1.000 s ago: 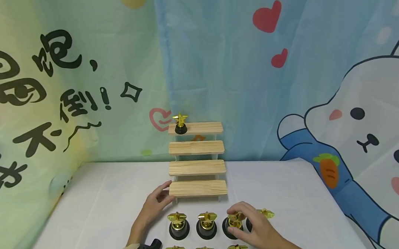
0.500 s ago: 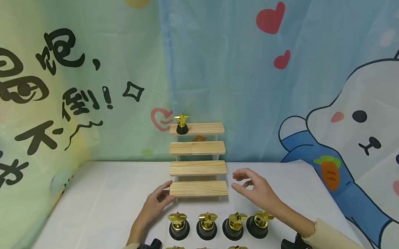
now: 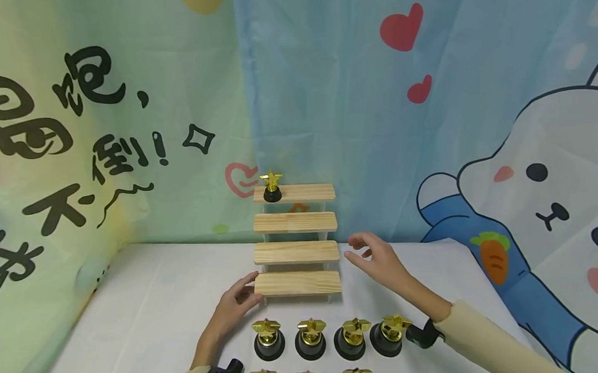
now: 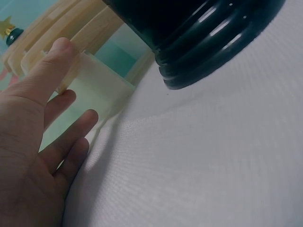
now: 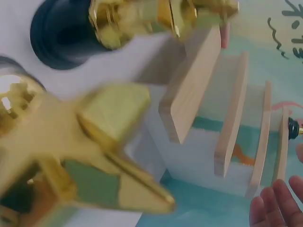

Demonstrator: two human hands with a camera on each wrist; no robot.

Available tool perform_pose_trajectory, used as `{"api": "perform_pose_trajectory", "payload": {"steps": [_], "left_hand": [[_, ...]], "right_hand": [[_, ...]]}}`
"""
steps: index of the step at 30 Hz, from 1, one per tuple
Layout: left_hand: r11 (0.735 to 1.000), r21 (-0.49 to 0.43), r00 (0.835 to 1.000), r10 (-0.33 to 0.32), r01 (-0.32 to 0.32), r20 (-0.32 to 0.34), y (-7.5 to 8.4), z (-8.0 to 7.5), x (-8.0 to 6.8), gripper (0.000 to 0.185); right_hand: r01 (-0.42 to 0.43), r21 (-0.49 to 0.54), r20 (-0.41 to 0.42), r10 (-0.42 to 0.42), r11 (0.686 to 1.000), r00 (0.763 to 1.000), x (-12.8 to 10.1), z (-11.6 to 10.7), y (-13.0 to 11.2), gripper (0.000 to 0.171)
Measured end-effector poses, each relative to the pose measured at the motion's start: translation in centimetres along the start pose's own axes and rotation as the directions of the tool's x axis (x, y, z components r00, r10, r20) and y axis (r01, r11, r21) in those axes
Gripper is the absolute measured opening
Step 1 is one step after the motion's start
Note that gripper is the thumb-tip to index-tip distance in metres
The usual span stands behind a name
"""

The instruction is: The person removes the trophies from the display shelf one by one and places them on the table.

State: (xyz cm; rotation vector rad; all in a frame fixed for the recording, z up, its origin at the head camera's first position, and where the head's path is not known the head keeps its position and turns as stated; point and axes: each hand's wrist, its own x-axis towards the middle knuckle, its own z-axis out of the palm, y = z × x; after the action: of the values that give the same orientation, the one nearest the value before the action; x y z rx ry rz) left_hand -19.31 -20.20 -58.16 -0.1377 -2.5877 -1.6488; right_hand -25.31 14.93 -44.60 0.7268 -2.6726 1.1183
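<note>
A stepped wooden display stand (image 3: 296, 254) with pale planks on clear supports stands at the back of the white table. My left hand (image 3: 231, 306) grips the left end of its lowest plank, the thumb (image 4: 54, 61) lying along the plank's end in the left wrist view. On the top plank, at its left end, a gold star trophy (image 3: 272, 188) stands on a black base. My right hand (image 3: 381, 262) hovers to the right of the stand with nothing in it, fingers loosely bent. In the right wrist view its fingers (image 5: 279, 201) show at the lower right.
Several more star trophies stand in two rows before the stand, one trophy (image 3: 269, 341) at the left of the nearer-to-stand row and another trophy (image 3: 387, 336) at its right end, beside my right wrist. A printed curtain (image 3: 303, 97) hangs close behind the stand.
My right hand has left the third trophy of the row and moved away from me to beside the stand, carrying nothing. The left hand and the trophies have stayed put.
</note>
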Motion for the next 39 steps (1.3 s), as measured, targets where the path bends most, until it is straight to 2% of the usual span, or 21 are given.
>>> {"api": "perform_pose_trajectory", "payload": {"steps": [7, 13, 24, 32, 36, 39], "left_hand": [[1.000, 0.020, 1.000, 0.005, -0.005, -0.001, -0.1, 0.1, 0.0, 0.062], [1.000, 0.002, 1.000, 0.006, -0.006, 0.001, 0.0, -0.2, 0.2, 0.065], [1.000, 0.007, 1.000, -0.014, 0.014, 0.000, 0.2, -0.2, 0.0, 0.063], [1.000, 0.004, 1.000, -0.021, 0.021, -0.009, 0.0, -0.3, -0.1, 0.065], [1.000, -0.020, 1.000, -0.013, 0.012, -0.009, 0.1, -0.3, 0.0, 0.065], [1.000, -0.016, 1.000, -0.016, 0.016, 0.003, 0.1, 0.0, 0.1, 0.064]], "right_hand": [[-0.014, 0.032, 0.028, 0.013, 0.999, 1.000, 1.0, 0.1, 0.4, 0.030], [-0.015, 0.054, 0.048, 0.013, 0.998, 0.999, 2.3, 0.3, -0.7, 0.031], [0.037, 0.106, 0.058, -0.043, 0.994, 0.997, 7.1, 1.5, -3.9, 0.030], [0.018, 0.104, 0.082, -0.026, 0.994, 0.996, 11.0, 3.2, -5.5, 0.030], [0.031, 0.054, 0.079, -0.035, 0.998, 0.996, 12.8, 3.6, -5.9, 0.038], [0.005, 0.026, 0.074, -0.007, 1.000, 0.997, 13.6, 3.8, -5.9, 0.041]]}}
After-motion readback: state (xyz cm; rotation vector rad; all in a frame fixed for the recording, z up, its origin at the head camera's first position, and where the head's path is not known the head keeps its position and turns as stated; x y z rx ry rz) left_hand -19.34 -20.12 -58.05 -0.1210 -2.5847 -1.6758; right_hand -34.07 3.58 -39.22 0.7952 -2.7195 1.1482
